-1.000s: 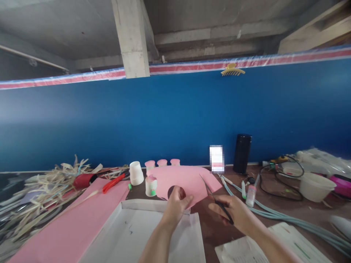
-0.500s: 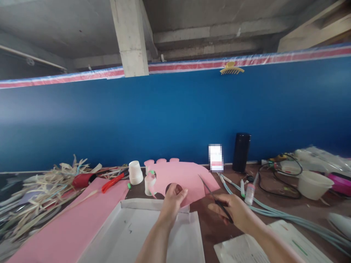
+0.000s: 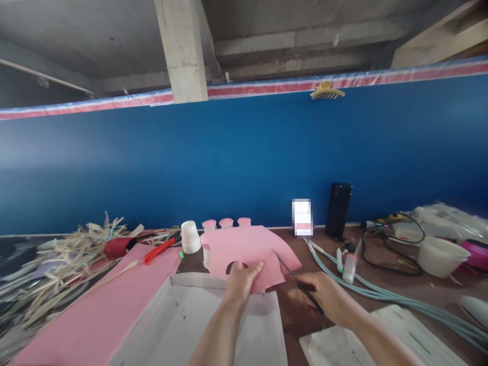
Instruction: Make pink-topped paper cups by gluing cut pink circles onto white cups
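Brown tabletop point(image 3: 290, 315) runs up to a smooth blue wall point(image 3: 244, 157) under a bare concrete ceiling. Near the wall stand a white cup point(image 3: 190, 237), upside down, a dark cylinder point(image 3: 338, 210) and, far right, a white bowl point(image 3: 436, 257); its contents cannot be seen. A shallow white tray point(image 3: 198, 325) lies near. The left hand point(image 3: 240, 280) pinches a pink sheet point(image 3: 246, 251) with a round hole, raised above the tray. The right hand point(image 3: 324, 296) grips thin scissors point(image 3: 295, 282), blades nearly closed, beside the sheet's edge.
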`<act>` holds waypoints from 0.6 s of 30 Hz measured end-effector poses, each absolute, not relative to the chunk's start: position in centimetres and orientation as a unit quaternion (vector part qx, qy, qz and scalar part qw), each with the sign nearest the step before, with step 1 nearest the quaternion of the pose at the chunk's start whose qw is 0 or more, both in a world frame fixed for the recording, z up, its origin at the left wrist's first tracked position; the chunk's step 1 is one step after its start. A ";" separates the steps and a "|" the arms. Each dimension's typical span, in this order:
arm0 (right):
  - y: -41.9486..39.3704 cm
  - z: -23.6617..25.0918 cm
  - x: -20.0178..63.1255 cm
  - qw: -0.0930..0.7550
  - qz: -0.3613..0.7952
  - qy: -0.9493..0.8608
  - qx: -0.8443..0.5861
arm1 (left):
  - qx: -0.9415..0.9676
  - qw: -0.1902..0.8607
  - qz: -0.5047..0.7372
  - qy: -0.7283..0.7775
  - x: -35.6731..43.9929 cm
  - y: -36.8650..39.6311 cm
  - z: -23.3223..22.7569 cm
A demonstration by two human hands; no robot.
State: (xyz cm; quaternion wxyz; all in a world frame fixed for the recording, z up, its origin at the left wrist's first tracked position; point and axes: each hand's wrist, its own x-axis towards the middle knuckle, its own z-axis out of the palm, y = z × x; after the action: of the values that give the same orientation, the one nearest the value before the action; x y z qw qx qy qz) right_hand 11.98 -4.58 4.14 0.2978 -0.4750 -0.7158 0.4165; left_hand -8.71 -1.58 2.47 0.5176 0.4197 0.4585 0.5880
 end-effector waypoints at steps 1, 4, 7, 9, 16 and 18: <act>-4.6 4.2 12.0 0.297 0.419 -0.718 -0.470 | 0.427 0.505 0.582 0.473 -8.9 -1.5 2.2; -4.6 4.5 12.1 0.291 0.424 -0.721 -0.465 | 0.452 0.493 0.571 0.475 -9.1 -1.3 1.7; -4.8 4.9 12.0 0.294 0.428 -0.714 -0.469 | 0.460 0.501 0.568 0.463 -9.0 -1.4 1.6; -5.0 5.3 11.8 0.298 0.433 -0.712 -0.466 | 0.457 0.520 0.566 0.447 -8.9 -1.5 1.8; -5.0 5.2 11.7 0.294 0.451 -0.693 -0.479 | 0.451 0.576 0.554 0.398 -8.9 -2.0 2.8; -4.8 4.8 11.9 0.296 0.448 -0.693 -0.481 | 0.449 0.586 0.551 0.387 -8.9 -2.1 2.9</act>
State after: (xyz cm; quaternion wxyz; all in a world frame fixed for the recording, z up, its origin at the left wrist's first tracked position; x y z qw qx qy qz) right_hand 11.92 -4.82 4.80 0.2959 -0.4814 -0.6930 0.4477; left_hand -8.89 -2.14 2.94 0.5865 0.4492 0.3874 0.5515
